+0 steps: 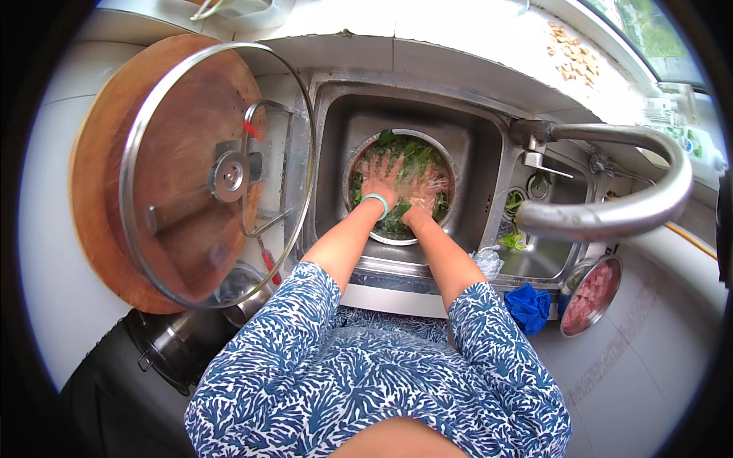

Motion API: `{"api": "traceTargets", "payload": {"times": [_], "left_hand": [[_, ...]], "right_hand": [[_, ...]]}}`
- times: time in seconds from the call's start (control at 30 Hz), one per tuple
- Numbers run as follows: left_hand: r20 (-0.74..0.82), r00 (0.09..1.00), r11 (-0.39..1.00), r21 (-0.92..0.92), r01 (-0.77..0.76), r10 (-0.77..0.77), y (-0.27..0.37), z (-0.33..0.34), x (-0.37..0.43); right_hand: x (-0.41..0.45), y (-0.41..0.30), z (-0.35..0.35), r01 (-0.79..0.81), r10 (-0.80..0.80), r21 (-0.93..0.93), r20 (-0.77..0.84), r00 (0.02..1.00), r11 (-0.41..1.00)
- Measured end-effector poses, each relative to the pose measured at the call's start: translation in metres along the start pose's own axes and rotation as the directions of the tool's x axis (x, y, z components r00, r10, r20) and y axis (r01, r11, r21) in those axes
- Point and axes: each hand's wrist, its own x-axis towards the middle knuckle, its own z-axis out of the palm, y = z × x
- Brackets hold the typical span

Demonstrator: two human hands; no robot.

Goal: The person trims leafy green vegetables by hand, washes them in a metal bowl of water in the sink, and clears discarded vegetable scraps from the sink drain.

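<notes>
A round metal basin [401, 241] stands in the larger basin of a stainless steel sink [476, 143], holding water and leafy greens [421, 153]. My left hand [382, 177], with a light green bangle at the wrist, lies palm down on the greens, its fingers spread. Beside it my right hand [425, 189] rests among the wet leaves, partly under the water and blurred; its fingers look spread. Neither hand shows anything clasped. Some leaves lie around and between both hands.
A curved faucet [607, 220] reaches over the smaller basin, where leaf scraps [512, 240] lie. At right are a blue cloth [528, 308] and a metal bowl of cut meat [590, 297]. A glass lid [130, 166] stands before a round wooden board [94, 172] at left.
</notes>
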Motion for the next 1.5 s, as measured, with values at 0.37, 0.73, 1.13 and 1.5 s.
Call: {"api": "traceTargets", "payload": {"times": [0.37, 0.73, 1.13, 1.5], "left_hand": [[-0.692, 0.68, 0.832, -0.509, -0.222, -0.242, 0.001, -0.072, 0.028], [-0.827, 0.548, 0.799, -0.412, -0.437, -0.127, -0.03, -0.067, 0.076], [-0.367, 0.926, 0.993, -0.036, -0.113, 0.092, 0.008, -0.041, 0.009], [-0.14, 0.99, 0.995, -0.099, 0.004, -0.018, 0.007, -0.012, 0.033]], "right_hand": [[0.002, 0.036, -0.005, 0.121, -0.012, 0.589, -0.186, 0.983, 0.799], [-0.018, 0.048, 0.003, 0.304, 0.075, 0.599, -0.523, 0.849, 0.741], [-0.007, 0.015, -0.027, 0.246, -0.081, 0.263, -0.511, 0.856, 0.933], [0.1, 0.015, 0.058, 0.058, -0.102, -0.084, -0.846, 0.524, 0.995]]}}
